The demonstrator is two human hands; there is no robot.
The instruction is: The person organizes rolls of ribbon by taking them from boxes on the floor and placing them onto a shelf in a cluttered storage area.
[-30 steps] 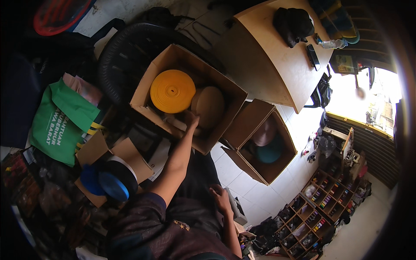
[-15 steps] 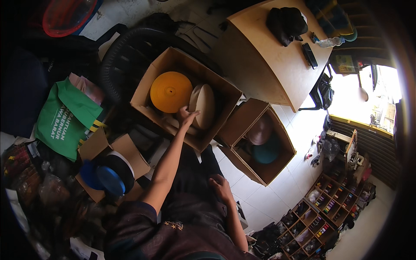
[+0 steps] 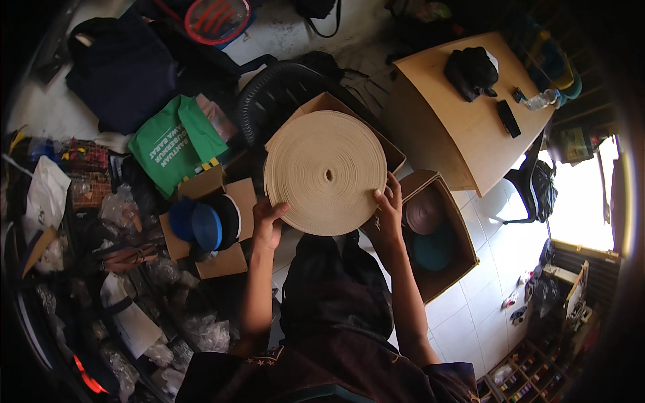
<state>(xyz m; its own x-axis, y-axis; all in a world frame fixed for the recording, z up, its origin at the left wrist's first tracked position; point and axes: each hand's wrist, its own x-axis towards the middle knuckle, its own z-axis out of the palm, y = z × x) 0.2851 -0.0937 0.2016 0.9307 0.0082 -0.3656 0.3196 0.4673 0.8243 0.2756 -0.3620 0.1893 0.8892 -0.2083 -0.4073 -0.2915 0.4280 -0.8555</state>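
Both of my hands hold up a large beige roll of webbing strap point(image 3: 322, 151), its flat coiled side and small centre hole facing me. My left hand point(image 3: 270, 221) grips its lower left rim, thumb on the coiled side. At the lower right rim my right hand point(image 3: 388, 205) grips it the same way. The roll hangs above a cardboard box point(image 3: 321, 102) on a black chair and hides most of that box's inside. Right of it, another cardboard box point(image 3: 457, 279) contains a brown roll point(image 3: 423, 210) and a teal roll point(image 3: 431, 250).
To the left, a small open box point(image 3: 235, 262) holds blue roll point(image 3: 207, 227) and black ones. A green bag point(image 3: 176, 144) lies behind it. Plastic-wrapped goods crowd the left side. At the right stands a wooden table point(image 3: 463, 127) with a bottle point(image 3: 541, 100) and a black phone-like object point(image 3: 508, 119).
The beige roll has come out of the box and up toward me. My right hand has risen from my lap to join my left on it. The view has shifted.
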